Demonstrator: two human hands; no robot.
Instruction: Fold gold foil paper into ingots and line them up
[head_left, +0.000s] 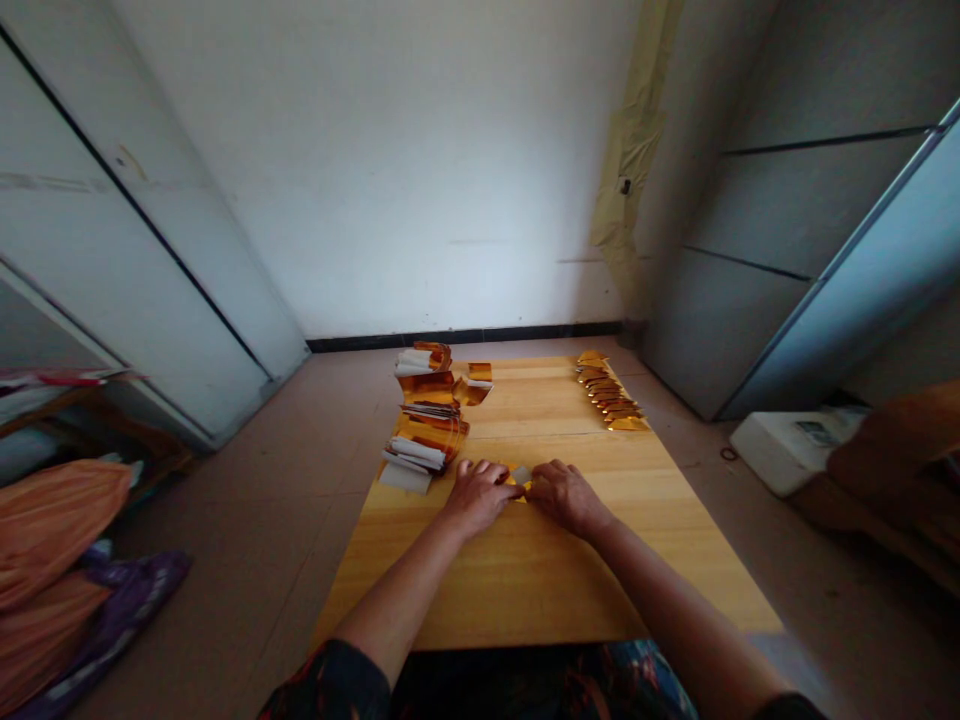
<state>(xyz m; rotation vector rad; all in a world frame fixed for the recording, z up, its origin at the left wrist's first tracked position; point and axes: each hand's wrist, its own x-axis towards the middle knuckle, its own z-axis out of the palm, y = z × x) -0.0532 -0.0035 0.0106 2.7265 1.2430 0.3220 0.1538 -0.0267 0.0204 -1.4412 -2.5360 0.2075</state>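
Observation:
Both my hands are on a small sheet of gold foil paper with a grey back, lying on the wooden table. My left hand presses and pinches its left side, fingers bent. On the other side my right hand grips the right edge, its fingertips close to those of the left. Part of the paper is hidden under the fingers, and some edges look folded in. To the left of my left hand lie loose piles of gold foil paper sheets, some with the grey side up.
A row of folded gold paper pieces overlaps along the table's far right edge. A white box stands on the floor at right. Orange and purple bags lie at left. A white wall rises behind the table.

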